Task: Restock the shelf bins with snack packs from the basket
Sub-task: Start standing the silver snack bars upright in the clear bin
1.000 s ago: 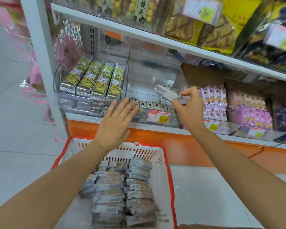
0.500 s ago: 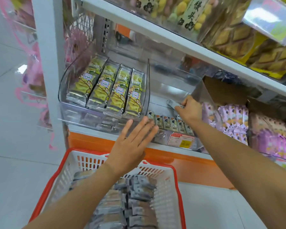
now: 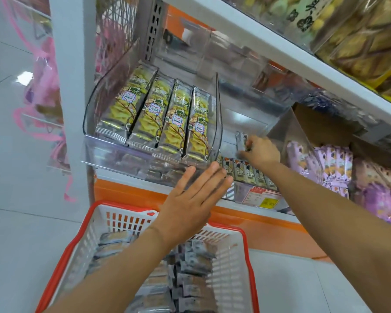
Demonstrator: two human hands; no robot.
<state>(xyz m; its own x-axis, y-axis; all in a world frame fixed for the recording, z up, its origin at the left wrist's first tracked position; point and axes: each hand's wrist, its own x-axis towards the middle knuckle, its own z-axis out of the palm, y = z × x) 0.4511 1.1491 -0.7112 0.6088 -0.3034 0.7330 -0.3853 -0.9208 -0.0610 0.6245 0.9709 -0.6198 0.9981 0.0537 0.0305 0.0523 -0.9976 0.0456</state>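
Right hand [image 3: 261, 152] pinches snack pack [image 3: 241, 141] inside bin [image 3: 242, 118]
Left hand [image 3: 190, 199] flat, empty (pack looks light, crinkly; take edges).

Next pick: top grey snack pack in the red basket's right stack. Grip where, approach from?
Pinch the snack pack across its long edges near the middle, coming straight down. It lies roughly flat atop the stack, and the basket walls likely block any sideways approach.

A shop aisle: stocked snack shelf [image 3: 280, 71], price tag [image 3: 263, 198], red shopping basket [image 3: 113, 207].
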